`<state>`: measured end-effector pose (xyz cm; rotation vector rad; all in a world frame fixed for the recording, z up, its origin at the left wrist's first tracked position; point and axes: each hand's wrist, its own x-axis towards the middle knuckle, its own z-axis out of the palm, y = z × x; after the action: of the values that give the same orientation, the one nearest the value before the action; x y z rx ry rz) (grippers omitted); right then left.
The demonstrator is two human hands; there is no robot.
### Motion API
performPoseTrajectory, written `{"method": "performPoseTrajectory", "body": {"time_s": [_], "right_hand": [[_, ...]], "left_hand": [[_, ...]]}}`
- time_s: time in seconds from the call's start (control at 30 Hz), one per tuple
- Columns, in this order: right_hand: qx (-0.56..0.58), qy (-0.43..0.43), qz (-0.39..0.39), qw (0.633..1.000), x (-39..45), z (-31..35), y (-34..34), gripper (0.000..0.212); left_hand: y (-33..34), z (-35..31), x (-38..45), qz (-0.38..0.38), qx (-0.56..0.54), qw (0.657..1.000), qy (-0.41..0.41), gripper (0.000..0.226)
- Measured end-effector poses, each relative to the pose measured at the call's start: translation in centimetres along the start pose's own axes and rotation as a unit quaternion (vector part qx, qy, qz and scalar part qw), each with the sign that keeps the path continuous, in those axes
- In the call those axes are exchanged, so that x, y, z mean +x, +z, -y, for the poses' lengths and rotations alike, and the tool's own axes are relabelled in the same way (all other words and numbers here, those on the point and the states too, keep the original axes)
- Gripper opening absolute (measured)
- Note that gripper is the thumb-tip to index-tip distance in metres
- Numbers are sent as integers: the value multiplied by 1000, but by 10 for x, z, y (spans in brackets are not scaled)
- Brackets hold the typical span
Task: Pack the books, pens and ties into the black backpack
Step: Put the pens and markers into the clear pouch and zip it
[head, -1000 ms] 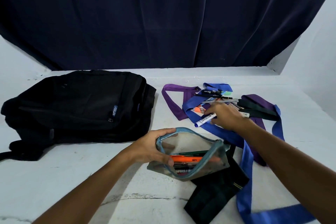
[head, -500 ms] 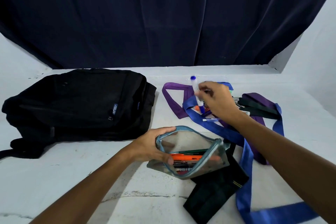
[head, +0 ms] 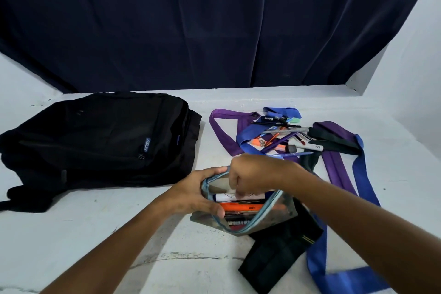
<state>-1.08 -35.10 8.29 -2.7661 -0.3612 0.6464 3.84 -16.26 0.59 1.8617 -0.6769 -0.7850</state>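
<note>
The black backpack (head: 100,136) lies flat and zipped at the left of the white table. My left hand (head: 198,193) grips the left rim of an open clear pencil pouch (head: 274,217) with a blue zipper. Inside it lie an orange marker and dark pens. My right hand (head: 250,174) reaches into the pouch mouth, its fingers pinching a white marker with a blue cap (head: 224,197) that lies across the opening. A pile of loose pens and markers (head: 281,136) sits behind on blue (head: 358,174), purple (head: 334,167) and black (head: 331,141) ties.
A dark folded tie (head: 276,258) lies under the pouch at the front. A blue tie runs along the right toward the table's front edge. A dark curtain (head: 214,24) hangs behind the table, and white walls close both sides.
My right hand lifted the white marker off the pen pile and brought it down into the pouch mouth. My left hand has kept hold of the pouch rim.
</note>
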Motion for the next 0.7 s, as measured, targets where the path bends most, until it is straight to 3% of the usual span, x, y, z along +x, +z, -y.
{"method": "performPoseTrajectory", "body": {"time_s": [0.07,0.13,0.27,0.43,0.6,0.7], "right_hand": [[102,-9,-44,994,-2,-15,-17,12],[165,-2,-134,977,0,-38,-30,9],[114,85,-251,958,19,-105,-27,18],[-38,159,-208,964,36,-153,10,23],[-170,154,-192,954,50,-156,27,27],[-186,140,-190,954,52,-153,27,23]], "left_hand": [[-1,0,1,9,-2,1000,-4,119],[-1,0,2,8,-4,1000,-13,126],[-2,0,2,8,-10,1000,-13,128],[-2,0,4,9,-12,1000,-11,122],[-1,-3,4,13,-21,1000,-8,109],[-2,-2,4,12,-19,1000,-15,115]]}}
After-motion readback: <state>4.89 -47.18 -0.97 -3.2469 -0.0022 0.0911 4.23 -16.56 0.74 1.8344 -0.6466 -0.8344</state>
